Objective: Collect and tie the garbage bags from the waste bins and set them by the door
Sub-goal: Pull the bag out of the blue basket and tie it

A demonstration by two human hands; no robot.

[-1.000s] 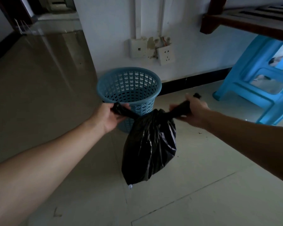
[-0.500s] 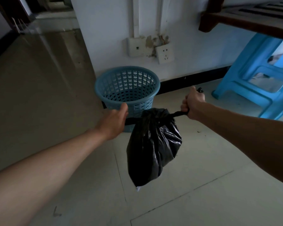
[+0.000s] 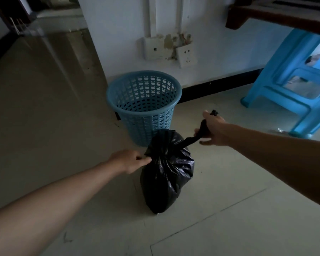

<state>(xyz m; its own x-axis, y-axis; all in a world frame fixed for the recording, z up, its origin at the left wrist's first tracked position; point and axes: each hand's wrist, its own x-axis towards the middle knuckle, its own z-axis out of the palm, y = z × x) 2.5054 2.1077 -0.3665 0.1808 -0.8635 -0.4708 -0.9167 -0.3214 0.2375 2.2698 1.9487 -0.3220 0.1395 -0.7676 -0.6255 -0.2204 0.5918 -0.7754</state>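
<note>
Tying step: garbage bag (image 3: 166,169) sits low just in front of blue bin (image 3: 143,100), right hand (image 3: 213,131) fingers wrapped round one tail, left hand (image 3: 129,160) fingers pinching bag's neck; next prob. needs knot cinched tight.

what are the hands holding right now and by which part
Both hold the black garbage bag. The right hand has its grip on a twisted tail of the bag's top. The left hand pinches the other side at the gathered neck.
</note>
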